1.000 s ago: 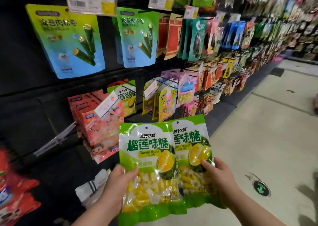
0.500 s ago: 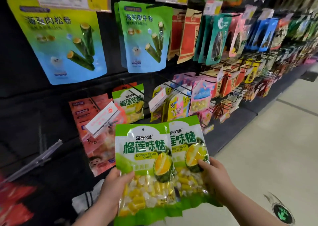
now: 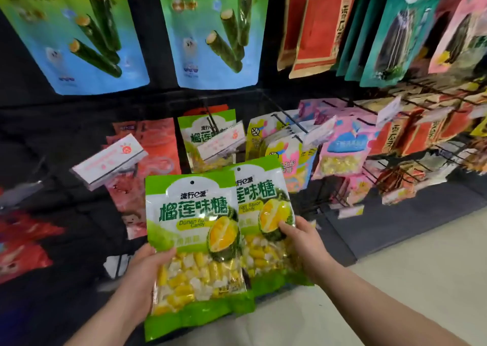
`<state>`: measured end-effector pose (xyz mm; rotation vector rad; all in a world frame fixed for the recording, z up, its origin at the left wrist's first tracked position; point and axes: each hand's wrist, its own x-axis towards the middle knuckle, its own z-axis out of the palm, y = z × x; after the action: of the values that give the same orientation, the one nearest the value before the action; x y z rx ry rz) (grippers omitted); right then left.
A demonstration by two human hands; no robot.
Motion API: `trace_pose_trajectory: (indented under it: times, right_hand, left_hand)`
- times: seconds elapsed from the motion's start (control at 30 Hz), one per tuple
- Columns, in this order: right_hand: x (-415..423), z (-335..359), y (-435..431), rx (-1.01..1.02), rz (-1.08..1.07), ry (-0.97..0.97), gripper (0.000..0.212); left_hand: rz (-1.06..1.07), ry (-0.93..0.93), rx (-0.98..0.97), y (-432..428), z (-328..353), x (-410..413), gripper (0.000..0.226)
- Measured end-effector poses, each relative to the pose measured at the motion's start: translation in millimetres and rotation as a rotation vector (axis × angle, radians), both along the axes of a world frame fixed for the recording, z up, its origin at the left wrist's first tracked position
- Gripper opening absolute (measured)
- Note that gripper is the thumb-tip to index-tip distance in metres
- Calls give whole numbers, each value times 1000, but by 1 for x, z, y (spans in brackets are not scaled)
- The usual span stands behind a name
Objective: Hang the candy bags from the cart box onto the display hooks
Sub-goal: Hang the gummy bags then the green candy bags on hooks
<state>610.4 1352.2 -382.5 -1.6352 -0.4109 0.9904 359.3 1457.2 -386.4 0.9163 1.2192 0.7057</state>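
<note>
Candy bags carried closer to the display hook.
Head view: left grip (image 3: 147,269) holds the front candy bag (image 3: 195,214), right grip (image 3: 303,243) the rear candy bag (image 3: 263,195); both are now nearer the hung durian bag (image 3: 203,135) than before, not yet hooked.

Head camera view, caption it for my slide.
Left hand and right hand hold two overlapping durian candy bags before a matching bag already hung.

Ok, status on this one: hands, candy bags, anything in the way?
Left hand grips front durian candy bag, right hand grips rear bag. Neither hung. Price tag fronts the hung durian bag on the display.
</note>
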Motion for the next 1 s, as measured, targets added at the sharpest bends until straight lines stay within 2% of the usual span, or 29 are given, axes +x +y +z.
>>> trace_pose_trajectory:
  times: [0.17, 0.27, 0.37, 0.47, 0.57, 0.7, 0.83, 1.0]
  right_hand:
    - [17, 0, 12, 74, 145, 39, 13]
    - [21, -3, 18, 88, 220, 32, 17]
    - [22, -7, 24, 77, 255, 48, 17]
    - [17, -6, 29, 121, 251, 65, 9]
    - [22, -18, 29, 100, 280, 69, 36]
    - [27, -12, 23, 131, 280, 125, 13]
    - [32, -13, 18, 155, 277, 173, 17]
    - [38, -16, 16, 138, 256, 169, 18]
  left_hand:
    - [130, -1, -2, -12, 4, 4, 14]
    - [171, 19, 16, -11, 3, -2, 28]
    - [197, 12, 44, -14, 7, -5, 6]
    - [216, 27, 60, -15, 9, -7, 10]
    - [214, 11, 39, -14, 11, -7, 16]
    - [211, -4, 29, -12, 14, -3, 15]
    - [223, -13, 20, -13, 15, -1, 19]
    - [236, -27, 10, -15, 16, 0, 8]
